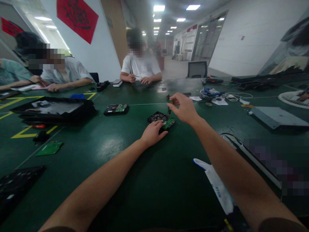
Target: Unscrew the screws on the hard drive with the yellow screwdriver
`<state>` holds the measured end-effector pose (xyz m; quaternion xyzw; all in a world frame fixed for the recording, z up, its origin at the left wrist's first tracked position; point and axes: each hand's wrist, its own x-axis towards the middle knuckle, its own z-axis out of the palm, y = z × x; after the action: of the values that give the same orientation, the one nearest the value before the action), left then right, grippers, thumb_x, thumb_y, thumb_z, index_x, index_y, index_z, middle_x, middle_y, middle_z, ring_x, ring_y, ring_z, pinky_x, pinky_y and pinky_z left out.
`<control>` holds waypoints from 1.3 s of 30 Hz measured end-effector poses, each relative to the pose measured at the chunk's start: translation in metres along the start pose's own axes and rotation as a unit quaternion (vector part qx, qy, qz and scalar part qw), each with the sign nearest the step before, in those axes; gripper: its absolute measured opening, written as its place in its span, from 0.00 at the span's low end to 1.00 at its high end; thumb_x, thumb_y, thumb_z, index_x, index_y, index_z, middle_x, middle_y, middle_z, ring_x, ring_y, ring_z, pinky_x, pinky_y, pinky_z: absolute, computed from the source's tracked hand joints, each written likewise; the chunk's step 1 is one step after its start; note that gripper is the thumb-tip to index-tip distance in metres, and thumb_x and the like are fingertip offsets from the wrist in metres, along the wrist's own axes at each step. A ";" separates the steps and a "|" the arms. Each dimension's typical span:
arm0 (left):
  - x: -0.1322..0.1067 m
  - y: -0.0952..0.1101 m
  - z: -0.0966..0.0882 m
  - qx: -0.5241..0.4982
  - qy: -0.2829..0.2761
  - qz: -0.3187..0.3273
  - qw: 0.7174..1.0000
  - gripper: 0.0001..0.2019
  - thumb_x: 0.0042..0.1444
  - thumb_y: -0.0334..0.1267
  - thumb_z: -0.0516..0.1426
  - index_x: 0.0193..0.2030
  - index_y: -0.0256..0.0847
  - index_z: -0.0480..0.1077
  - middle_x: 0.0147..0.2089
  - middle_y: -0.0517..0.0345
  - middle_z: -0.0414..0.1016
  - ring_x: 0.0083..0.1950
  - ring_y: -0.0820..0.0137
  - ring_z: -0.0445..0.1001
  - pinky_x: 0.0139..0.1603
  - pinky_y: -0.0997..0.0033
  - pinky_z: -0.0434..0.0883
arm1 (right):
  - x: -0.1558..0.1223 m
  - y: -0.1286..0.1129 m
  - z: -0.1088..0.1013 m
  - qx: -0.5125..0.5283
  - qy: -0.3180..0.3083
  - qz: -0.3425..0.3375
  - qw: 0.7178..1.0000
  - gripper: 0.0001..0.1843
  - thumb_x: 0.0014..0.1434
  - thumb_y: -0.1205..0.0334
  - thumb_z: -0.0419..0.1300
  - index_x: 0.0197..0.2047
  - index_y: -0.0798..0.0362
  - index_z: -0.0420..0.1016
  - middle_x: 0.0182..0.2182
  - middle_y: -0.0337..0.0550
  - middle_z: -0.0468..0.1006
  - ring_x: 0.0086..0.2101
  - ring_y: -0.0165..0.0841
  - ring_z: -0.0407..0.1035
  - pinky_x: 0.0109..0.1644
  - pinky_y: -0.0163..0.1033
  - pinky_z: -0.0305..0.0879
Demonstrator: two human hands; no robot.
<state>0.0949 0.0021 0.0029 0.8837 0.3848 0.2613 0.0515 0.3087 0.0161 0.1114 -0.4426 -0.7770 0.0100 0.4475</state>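
One hand (184, 108) holds a screwdriver (169, 111); blue lettering (218, 191) unclear.

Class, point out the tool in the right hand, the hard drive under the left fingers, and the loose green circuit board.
Tool (169, 110): head view, its lower part.
Hard drive (158, 117): head view, its dark face.
Loose green circuit board (50, 148): head view, its middle.

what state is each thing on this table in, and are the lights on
left hand, open, fingers resting on the near drive
right hand, pinching the screwdriver
screwdriver, apparently upright; tip hard to see
near drive, lying flat, partly covered by the left hand
far drive, lying flat, untouched
loose green board, lying flat
grey metal box, lying flat
ceiling lights, on
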 end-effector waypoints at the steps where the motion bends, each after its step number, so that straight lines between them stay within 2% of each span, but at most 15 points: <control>1: 0.000 0.000 0.000 0.000 0.001 0.001 1.000 0.23 0.66 0.50 0.61 0.62 0.40 0.72 0.69 0.45 0.72 0.68 0.54 0.71 0.71 0.51 0.67 | 0.000 0.000 0.000 -0.004 -0.002 -0.005 1.000 0.10 0.62 0.60 0.65 0.46 0.49 0.72 0.43 0.48 0.79 0.41 0.43 0.75 0.48 0.52 0.74; 12: -0.001 -0.001 -0.001 -0.003 0.002 0.002 1.000 0.23 0.66 0.50 0.61 0.62 0.38 0.73 0.68 0.43 0.72 0.68 0.54 0.71 0.72 0.51 0.67 | -0.001 -0.005 -0.002 -0.008 0.014 0.012 1.000 0.10 0.60 0.64 0.64 0.46 0.50 0.73 0.42 0.49 0.80 0.40 0.43 0.76 0.48 0.52 0.74; 16: -0.001 -0.002 0.000 -0.002 0.002 0.003 1.000 0.23 0.66 0.50 0.61 0.62 0.39 0.73 0.68 0.44 0.72 0.68 0.54 0.71 0.71 0.52 0.68 | -0.001 -0.005 -0.003 -0.006 0.013 -0.002 1.000 0.09 0.62 0.64 0.64 0.46 0.50 0.73 0.40 0.48 0.81 0.40 0.42 0.76 0.49 0.51 0.73; 22: -0.001 -0.001 0.000 0.001 0.004 0.007 1.000 0.23 0.66 0.50 0.61 0.61 0.38 0.73 0.68 0.44 0.73 0.68 0.54 0.71 0.71 0.53 0.68 | 0.001 -0.003 -0.003 -0.059 0.011 -0.023 0.998 0.09 0.63 0.62 0.64 0.46 0.51 0.74 0.40 0.48 0.80 0.40 0.43 0.75 0.50 0.51 0.70; 29: -0.001 -0.003 0.001 0.000 0.013 0.014 1.000 0.23 0.66 0.50 0.61 0.61 0.36 0.73 0.67 0.43 0.73 0.68 0.55 0.72 0.71 0.54 0.67 | 0.000 -0.001 0.002 -0.025 0.003 0.015 1.000 0.11 0.63 0.62 0.63 0.49 0.50 0.71 0.43 0.50 0.80 0.42 0.44 0.75 0.50 0.52 0.71; 33: -0.001 -0.002 0.001 0.003 0.011 0.010 1.000 0.23 0.66 0.50 0.61 0.61 0.37 0.73 0.68 0.44 0.73 0.67 0.54 0.72 0.71 0.53 0.68 | 0.000 0.000 0.000 -0.034 0.004 0.002 0.999 0.12 0.63 0.60 0.65 0.48 0.49 0.70 0.42 0.48 0.79 0.41 0.43 0.74 0.49 0.51 0.71; 39: 0.000 0.000 0.000 0.006 0.010 0.010 1.000 0.24 0.66 0.50 0.61 0.62 0.35 0.73 0.67 0.42 0.73 0.67 0.54 0.72 0.71 0.53 0.68 | 0.000 -0.001 -0.002 -0.030 -0.003 0.000 1.000 0.11 0.62 0.63 0.64 0.48 0.50 0.70 0.42 0.48 0.80 0.41 0.43 0.74 0.49 0.50 0.70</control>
<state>0.0945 0.0020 0.0026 0.8853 0.3775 0.2686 0.0399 0.3095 0.0146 0.1126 -0.4556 -0.7787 -0.0122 0.4312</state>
